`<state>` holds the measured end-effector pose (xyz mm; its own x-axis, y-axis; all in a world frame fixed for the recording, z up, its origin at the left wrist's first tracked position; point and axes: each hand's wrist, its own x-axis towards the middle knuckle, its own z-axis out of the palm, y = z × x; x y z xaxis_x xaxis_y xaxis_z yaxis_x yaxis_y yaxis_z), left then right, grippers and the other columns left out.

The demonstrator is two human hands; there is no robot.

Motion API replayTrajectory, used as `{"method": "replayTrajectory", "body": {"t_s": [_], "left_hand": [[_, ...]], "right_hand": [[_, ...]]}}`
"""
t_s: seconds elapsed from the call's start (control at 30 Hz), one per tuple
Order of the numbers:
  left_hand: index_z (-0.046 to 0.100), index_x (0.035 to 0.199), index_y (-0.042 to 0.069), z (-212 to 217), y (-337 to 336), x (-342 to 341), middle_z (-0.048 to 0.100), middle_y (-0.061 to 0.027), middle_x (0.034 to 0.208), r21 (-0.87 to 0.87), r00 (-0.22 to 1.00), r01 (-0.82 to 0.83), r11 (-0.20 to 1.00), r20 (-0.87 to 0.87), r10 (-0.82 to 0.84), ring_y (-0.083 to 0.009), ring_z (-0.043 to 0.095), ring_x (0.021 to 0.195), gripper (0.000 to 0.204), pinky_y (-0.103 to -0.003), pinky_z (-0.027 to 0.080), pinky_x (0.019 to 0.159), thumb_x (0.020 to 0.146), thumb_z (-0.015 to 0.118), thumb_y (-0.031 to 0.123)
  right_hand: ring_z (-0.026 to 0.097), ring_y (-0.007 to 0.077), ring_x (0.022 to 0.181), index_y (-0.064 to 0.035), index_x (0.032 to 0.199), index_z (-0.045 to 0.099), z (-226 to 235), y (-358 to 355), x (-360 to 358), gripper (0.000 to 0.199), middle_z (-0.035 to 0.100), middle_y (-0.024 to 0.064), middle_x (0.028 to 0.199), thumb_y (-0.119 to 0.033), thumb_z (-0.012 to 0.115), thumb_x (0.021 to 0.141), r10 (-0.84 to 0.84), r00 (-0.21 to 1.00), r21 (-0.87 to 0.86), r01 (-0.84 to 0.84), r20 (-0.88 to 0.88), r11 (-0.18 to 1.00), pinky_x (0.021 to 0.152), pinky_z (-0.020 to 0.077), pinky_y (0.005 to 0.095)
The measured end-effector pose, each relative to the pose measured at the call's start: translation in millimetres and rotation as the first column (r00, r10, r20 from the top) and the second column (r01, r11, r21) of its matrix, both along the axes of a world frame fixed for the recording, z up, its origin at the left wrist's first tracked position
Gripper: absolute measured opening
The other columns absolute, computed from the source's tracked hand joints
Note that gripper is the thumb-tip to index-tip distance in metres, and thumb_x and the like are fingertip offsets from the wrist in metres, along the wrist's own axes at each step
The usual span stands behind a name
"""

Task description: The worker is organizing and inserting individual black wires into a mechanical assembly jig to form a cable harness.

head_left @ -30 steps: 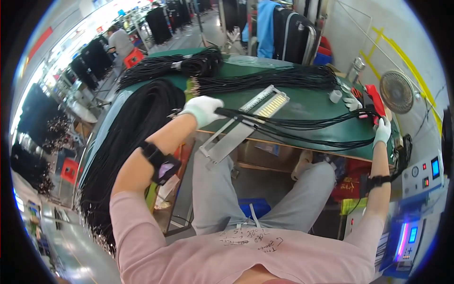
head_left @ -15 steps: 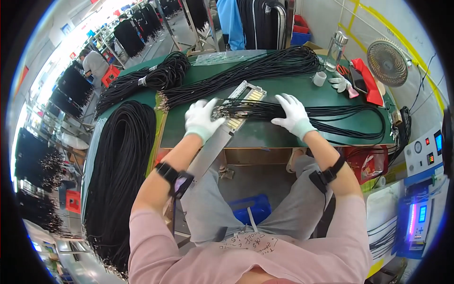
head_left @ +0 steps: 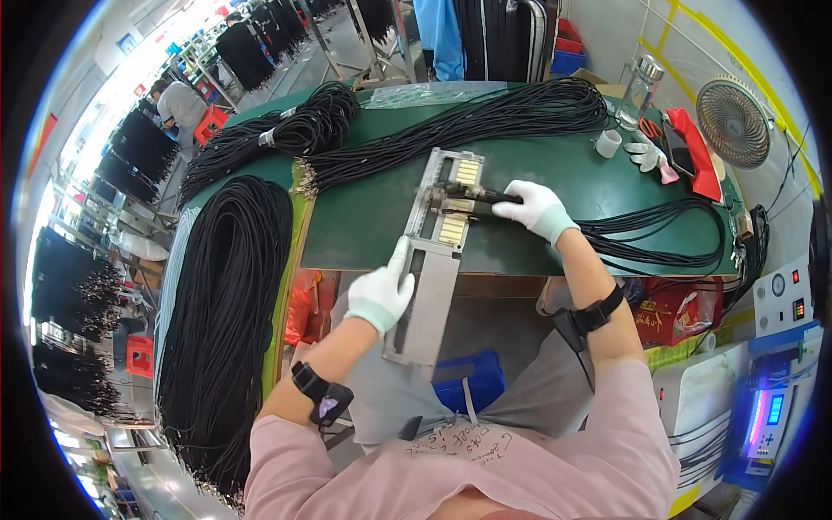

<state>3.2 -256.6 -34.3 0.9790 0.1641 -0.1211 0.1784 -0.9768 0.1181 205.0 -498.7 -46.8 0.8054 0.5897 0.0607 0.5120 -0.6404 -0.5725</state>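
A long grey metal jig lies across the front edge of the green table, its near end hanging over my lap. My left hand, in a white glove, grips the jig's near part. My right hand, also gloved, presses a bundle of black cables onto the jig's far end, where yellowish connector strips show. The cable ends lie across the jig between the strips. The cables loop away to the right over the table.
Large bundles of black cables cover the table's back, and a thick coil hangs at its left. A bottle, small cup, red tool and fan stand far right. A test machine sits at my right. A person works far left.
My left hand has come back from the jig's far end to grip its near part. My right hand shifted left onto the cable ends at the jig. The view tilted downward.
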Motion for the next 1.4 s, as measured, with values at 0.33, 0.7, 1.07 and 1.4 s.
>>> {"method": "replayTrajectory", "body": {"t_s": [0.33,0.7,1.07,1.4], "left_hand": [[0.057,0.125,0.011,-13,1,-5,0.064,-0.0090,0.083,-0.392,0.923,0.064,0.918,0.373,0.094,-0.0241,0.061,0.071,0.044,-0.035,0.050,0.067,0.084,0.066,0.027],[0.068,0.086,0.011,-34,0,67,0.064,-0.0088,0.100,-0.348,0.641,0.233,0.908,0.757,0.126,-0.0291,0.057,0.102,0.018,-0.043,0.042,0.090,0.079,0.070,0.027],[0.062,0.074,0.009,-29,-23,54,0.064,-0.0070,0.102,-0.356,0.555,0.430,0.830,0.829,0.068,-0.0297,0.055,0.106,0.017,-0.043,0.039,0.095,0.075,0.072,0.023],[0.063,0.076,0.008,-30,-1,56,0.065,-0.0093,0.096,-0.328,0.512,0.351,0.877,0.851,0.114,-0.0312,0.059,0.097,0.018,-0.043,0.044,0.089,0.074,0.074,0.022]], "right_hand": [[0.058,0.0291,0.086,-0.0125,0.084,0.068,16,8,-12,0.024,0.062,0.0065,0.082,-0.032,0.075,0.071,-0.018,0.887,0.102,-0.033,0.461,0.994,0.077,0.0470,0.0387],[0.055,0.0259,0.084,-0.0124,0.075,0.067,3,28,-23,0.012,0.061,0.0035,0.081,-0.023,0.071,0.072,0.152,0.881,0.047,-0.193,0.449,0.980,0.076,0.0452,0.0374],[0.059,0.0308,0.081,-0.0079,0.081,0.068,13,46,-76,0.014,0.063,0.0108,0.080,-0.016,0.073,0.070,0.250,0.906,0.140,-0.312,0.341,0.940,0.072,0.0463,0.0404],[0.061,0.0298,0.080,-0.0030,0.086,0.067,1,18,-41,0.014,0.065,0.0112,0.083,-0.011,0.071,0.074,0.295,0.917,0.261,-0.364,0.269,0.894,0.075,0.0490,0.0363]]}}
